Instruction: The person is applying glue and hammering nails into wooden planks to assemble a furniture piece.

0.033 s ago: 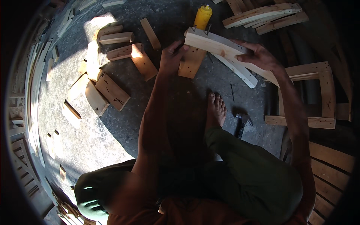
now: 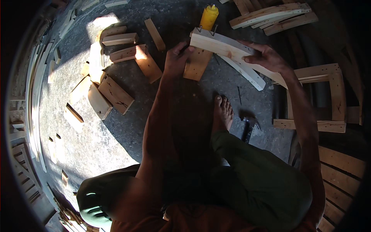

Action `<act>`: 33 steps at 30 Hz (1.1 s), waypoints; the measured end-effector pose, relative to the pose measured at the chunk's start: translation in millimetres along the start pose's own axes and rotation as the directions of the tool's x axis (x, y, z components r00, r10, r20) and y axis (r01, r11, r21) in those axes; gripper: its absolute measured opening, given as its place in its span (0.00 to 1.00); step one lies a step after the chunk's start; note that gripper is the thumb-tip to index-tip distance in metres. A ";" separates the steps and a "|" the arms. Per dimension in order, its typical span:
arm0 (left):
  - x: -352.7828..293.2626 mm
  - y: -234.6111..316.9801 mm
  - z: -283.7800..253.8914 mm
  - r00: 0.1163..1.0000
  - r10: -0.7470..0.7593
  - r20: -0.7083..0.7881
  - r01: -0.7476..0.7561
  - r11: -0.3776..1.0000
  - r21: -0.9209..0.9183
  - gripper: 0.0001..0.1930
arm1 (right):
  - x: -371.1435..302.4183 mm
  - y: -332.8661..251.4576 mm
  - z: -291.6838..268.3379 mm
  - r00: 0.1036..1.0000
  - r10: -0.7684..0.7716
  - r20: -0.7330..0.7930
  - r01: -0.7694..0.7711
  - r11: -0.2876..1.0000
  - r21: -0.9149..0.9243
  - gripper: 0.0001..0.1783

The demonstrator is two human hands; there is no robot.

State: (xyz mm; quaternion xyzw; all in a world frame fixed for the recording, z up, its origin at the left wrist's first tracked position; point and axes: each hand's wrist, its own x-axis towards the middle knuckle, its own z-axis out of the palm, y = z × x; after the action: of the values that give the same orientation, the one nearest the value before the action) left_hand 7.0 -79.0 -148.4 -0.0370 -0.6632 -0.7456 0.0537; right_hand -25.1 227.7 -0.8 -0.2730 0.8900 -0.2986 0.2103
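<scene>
A curved wooden rail (image 2: 222,45) is held up in front of me, its left end resting against a short wooden board (image 2: 197,67). Two nails (image 2: 215,29) stick up from that end. My left hand (image 2: 178,60) is closed at the joint, gripping the short board's left edge; its fingers are partly hidden. Farther right, my right hand (image 2: 266,58) clasps the curved rail with the thumb on its near face and the fingers over its top. Another pale wooden piece (image 2: 245,73) slants below the rail. Just beyond the nails stands a yellow squeeze bottle (image 2: 210,17).
A hammer (image 2: 250,127) lies right of my bare foot (image 2: 223,112), with a loose nail (image 2: 239,95) near it. Cut wood blocks (image 2: 116,94) are scattered at left. At right sit a wooden frame (image 2: 338,98) and stacked curved pieces (image 2: 270,17). Long strips (image 2: 36,104) line the far left.
</scene>
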 end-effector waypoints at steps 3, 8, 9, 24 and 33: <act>0.9 1.1 -3.2 0.998 -0.029 0.053 0.027 0.999 0.043 0.17 | 2.4 0.0 -4.8 1.000 0.010 0.015 -0.010 1.000 -0.006 0.37; 2.3 2.4 -3.0 0.997 -0.020 0.081 0.015 0.998 0.054 0.18 | 4.9 -2.5 -10.2 0.993 0.114 0.042 -0.114 0.993 0.000 0.36; 2.3 2.3 -2.1 0.999 0.003 0.040 -0.004 1.000 0.027 0.18 | 5.1 -2.1 -9.9 0.997 0.070 0.037 -0.070 0.998 0.010 0.36; 5.2 -2.2 -2.6 0.998 0.013 0.058 -0.011 0.999 -0.033 0.18 | 8.9 6.3 -3.9 0.997 0.063 0.049 -0.064 0.998 0.018 0.37; 8.8 -0.9 -7.9 0.994 -0.036 0.101 0.027 0.996 0.089 0.22 | 9.2 12.5 -3.2 0.997 0.054 0.063 -0.056 0.998 0.031 0.37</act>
State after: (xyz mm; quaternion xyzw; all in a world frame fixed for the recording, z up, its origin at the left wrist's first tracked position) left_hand -1.7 -87.1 -149.1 -0.0622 -0.6977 -0.7136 0.0094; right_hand -38.4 231.8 -8.5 -0.2540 0.8852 -0.2988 0.2504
